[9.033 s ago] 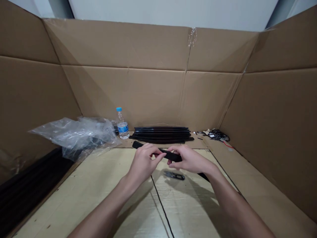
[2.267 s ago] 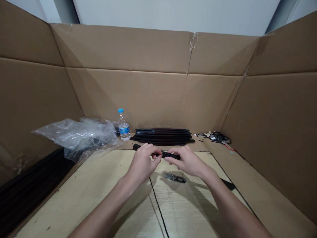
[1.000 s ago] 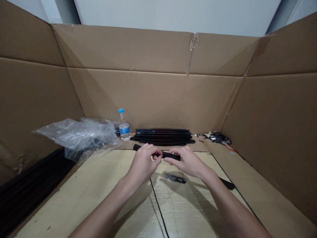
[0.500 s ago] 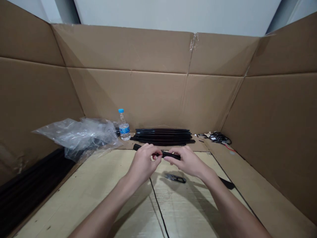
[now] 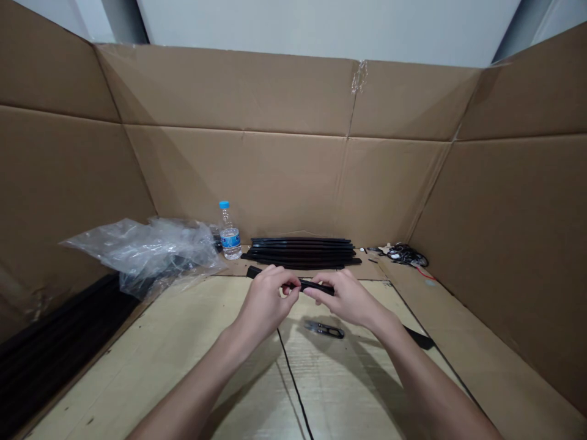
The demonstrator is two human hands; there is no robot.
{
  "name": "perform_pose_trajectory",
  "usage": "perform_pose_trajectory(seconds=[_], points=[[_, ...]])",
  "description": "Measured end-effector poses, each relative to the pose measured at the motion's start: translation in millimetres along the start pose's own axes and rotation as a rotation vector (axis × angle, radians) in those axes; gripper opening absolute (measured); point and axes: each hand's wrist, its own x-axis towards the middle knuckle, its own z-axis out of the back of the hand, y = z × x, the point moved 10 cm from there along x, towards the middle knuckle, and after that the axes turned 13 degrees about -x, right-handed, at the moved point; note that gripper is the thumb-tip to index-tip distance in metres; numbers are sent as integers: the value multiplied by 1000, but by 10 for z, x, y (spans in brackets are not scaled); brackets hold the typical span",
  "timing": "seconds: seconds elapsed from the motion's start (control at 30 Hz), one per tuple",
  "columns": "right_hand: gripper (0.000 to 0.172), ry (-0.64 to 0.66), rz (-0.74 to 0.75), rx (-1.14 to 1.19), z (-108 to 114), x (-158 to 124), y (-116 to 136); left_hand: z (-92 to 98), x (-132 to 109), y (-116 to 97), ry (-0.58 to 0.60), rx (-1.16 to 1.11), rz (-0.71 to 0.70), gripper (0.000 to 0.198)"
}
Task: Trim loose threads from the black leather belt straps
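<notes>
Since a moment ago almost nothing has moved; we hold as before. Our left hand [image 5: 266, 302] and right hand [image 5: 351, 299] are both clamped on the black strip [image 5: 310, 285], the fingers pinching it close together, a little above the worktop [image 5: 160, 354]. The snips [image 5: 324, 330] lie on the near side of the hands. We judge that even pressure, with the hands kept close, stops the thin strip from twisting.

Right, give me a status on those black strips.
Seemingly done: a neat stack of black strips at the back wall. In hand: the left hand and right hand grip one strip, snips lying beneath. Seemingly left: the dark pile at the left.
</notes>
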Motion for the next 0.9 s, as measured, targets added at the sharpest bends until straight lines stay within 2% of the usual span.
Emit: perform_pose_trajectory(seconds=[0.9], points=[[29,5,-13,-15,-13,-1,-28,4,5,-2,-5,2,4,18]])
